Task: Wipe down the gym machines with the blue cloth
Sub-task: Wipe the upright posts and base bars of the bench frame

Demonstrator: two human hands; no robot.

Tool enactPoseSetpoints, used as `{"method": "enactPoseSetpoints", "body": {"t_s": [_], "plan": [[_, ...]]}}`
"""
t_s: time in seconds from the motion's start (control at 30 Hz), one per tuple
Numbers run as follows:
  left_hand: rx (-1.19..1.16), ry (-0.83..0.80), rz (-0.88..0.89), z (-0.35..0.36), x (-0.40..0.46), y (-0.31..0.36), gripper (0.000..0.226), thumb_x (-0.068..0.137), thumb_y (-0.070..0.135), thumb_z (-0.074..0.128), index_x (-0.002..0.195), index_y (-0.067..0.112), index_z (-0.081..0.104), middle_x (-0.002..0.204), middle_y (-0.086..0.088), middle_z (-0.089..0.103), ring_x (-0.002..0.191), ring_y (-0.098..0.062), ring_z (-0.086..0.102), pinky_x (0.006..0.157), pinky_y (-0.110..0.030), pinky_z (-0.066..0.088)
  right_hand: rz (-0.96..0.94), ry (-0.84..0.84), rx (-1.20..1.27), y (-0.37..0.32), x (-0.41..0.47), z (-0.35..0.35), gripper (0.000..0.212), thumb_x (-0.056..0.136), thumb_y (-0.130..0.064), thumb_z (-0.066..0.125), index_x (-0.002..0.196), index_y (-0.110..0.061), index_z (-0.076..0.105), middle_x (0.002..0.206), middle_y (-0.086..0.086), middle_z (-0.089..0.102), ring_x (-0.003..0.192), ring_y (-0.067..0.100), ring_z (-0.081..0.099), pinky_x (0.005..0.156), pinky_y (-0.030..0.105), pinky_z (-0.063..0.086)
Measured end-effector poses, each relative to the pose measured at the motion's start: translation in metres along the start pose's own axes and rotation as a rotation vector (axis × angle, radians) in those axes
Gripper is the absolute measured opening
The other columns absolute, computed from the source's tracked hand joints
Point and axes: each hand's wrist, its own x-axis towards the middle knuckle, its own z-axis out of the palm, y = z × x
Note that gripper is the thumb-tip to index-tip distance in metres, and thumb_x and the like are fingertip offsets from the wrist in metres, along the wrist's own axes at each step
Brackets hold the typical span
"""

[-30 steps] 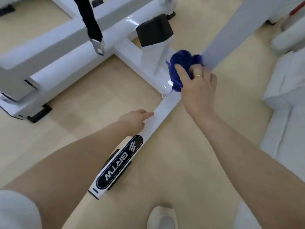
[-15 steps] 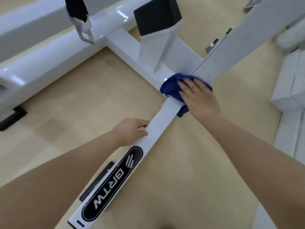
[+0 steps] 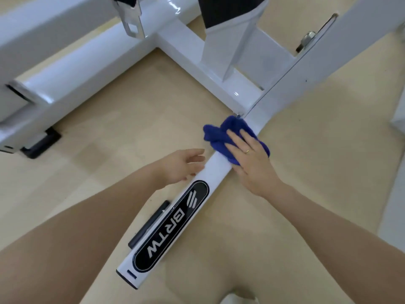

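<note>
A white gym machine frame lies low on the floor, with a long white base bar (image 3: pixel 214 167) running toward me and carrying a black BRTW label (image 3: pixel 173 227). A bunched blue cloth (image 3: pixel 221 137) lies on this bar just below the joint with the cross beams. My right hand (image 3: pixel 249 163) presses flat on the cloth with straight fingers. My left hand (image 3: pixel 182 165) hovers with relaxed fingers at the bar's left edge, holding nothing.
A thick white cross beam (image 3: pixel 72 69) with a black rubber foot (image 3: pixel 41 143) spans the left. A white upright (image 3: pixel 228 44) with a black pad rises from the joint, a metal strap buckle (image 3: pixel 132 20) hangs at the top, and more white equipment (image 3: pixel 396 172) stands at the right. Beige floor lies all around.
My right hand has slid the blue cloth from the joint down the bar toward me. My left hand has let go of the bar's edge and opened. The camera has moved closer.
</note>
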Motion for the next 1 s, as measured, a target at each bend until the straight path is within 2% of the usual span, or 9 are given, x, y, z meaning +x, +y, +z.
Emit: {"method": "enactPoseSetpoints", "body": {"t_s": [0.1,0.23,0.33,0.43,0.6,0.7,0.8,0.87,1.0], "plan": [[-0.039,0.12,-0.046,-0.011,-0.015,-0.015,0.038,0.097,0.017,0.046,0.135,0.018,0.046,0.11,0.006,0.057,0.071,-0.006,0.057,0.061,-0.013,0.044,-0.059,-0.089,-0.039,0.006,0.007,-0.006,0.06,0.089,-0.045,0.026,0.136,-0.015,0.05,0.15,0.006,0.034,0.138,0.034,0.031,0.111,0.045,0.026],[0.047,0.188,-0.075,-0.022,-0.032,-0.027,0.026,0.096,0.019,0.048,0.121,0.018,0.054,0.088,0.007,0.058,0.052,0.003,0.053,0.047,-0.005,0.039,0.394,0.03,0.113,0.012,0.032,-0.007,0.066,0.088,-0.049,0.016,0.144,-0.019,0.037,0.155,0.008,0.022,0.143,0.035,0.014,0.116,0.038,0.007],[0.058,0.189,-0.097,-0.024,-0.037,-0.029,0.028,0.094,0.015,0.049,0.121,0.015,0.055,0.095,0.001,0.063,0.06,-0.005,0.053,0.052,-0.012,0.04,0.211,0.083,0.053,-0.038,0.003,0.02,0.051,0.091,-0.04,0.031,0.128,-0.018,0.058,0.143,0.013,0.044,0.133,0.042,0.03,0.112,0.052,0.023],[0.084,0.2,-0.102,-0.021,-0.04,-0.034,0.023,0.094,0.015,0.048,0.113,0.021,0.058,0.09,0.0,0.062,0.065,-0.01,0.053,0.057,-0.018,0.042,-0.108,-0.052,0.016,-0.037,-0.004,0.011,0.048,0.09,-0.039,0.03,0.121,-0.023,0.063,0.133,0.008,0.054,0.13,0.036,0.038,0.108,0.05,0.026],[0.049,0.154,-0.103,-0.02,-0.056,-0.046,0.023,0.096,0.014,0.044,0.103,0.024,0.064,0.096,0.003,0.064,0.07,-0.011,0.057,0.067,-0.023,0.044,0.206,-0.063,0.011,-0.035,0.029,-0.004,0.073,0.085,-0.054,0.006,0.116,-0.021,0.064,0.132,0.006,0.052,0.133,0.028,0.03,0.113,0.041,0.01],[-0.009,0.154,-0.091,-0.024,-0.067,-0.051,0.022,0.095,0.012,0.047,0.101,0.021,0.066,0.094,0.002,0.066,0.07,-0.01,0.061,0.066,-0.019,0.045,-0.052,-0.061,-0.007,-0.084,0.01,0.007,0.057,0.089,-0.043,0.018,0.088,-0.019,0.07,0.102,0.007,0.065,0.105,0.029,0.054,0.102,0.038,0.017],[-0.011,0.106,-0.13,-0.027,-0.079,-0.055,0.018,0.091,0.013,0.054,0.099,0.02,0.068,0.091,0.002,0.07,0.073,-0.008,0.064,0.066,-0.016,0.047,-0.288,-0.216,-0.063,-0.089,0.011,0.001,0.063,0.086,-0.043,0.007,0.092,-0.024,0.067,0.103,-0.001,0.063,0.1,0.023,0.054,0.097,0.035,0.021],[0.054,0.041,-0.153,-0.025,-0.088,-0.062,0.014,0.088,0.018,0.06,0.097,0.02,0.071,0.089,0.004,0.071,0.079,-0.009,0.065,0.068,-0.016,0.047,-0.21,-0.292,-0.139,-0.078,0.029,-0.011,0.071,0.082,-0.046,-0.003,0.096,-0.026,0.063,0.106,-0.004,0.061,0.102,0.021,0.05,0.097,0.034,0.024],[0.134,0.061,-0.126,-0.013,-0.103,-0.08,0.014,0.082,0.027,0.07,0.094,0.033,0.073,0.088,0.015,0.07,0.083,0.002,0.063,0.067,-0.002,0.041,-0.109,-0.264,-0.259,-0.104,0.02,-0.002,0.043,0.098,-0.037,0.025,0.1,-0.024,0.065,0.104,0.001,0.059,0.103,0.027,0.049,0.094,0.038,0.028]]}}
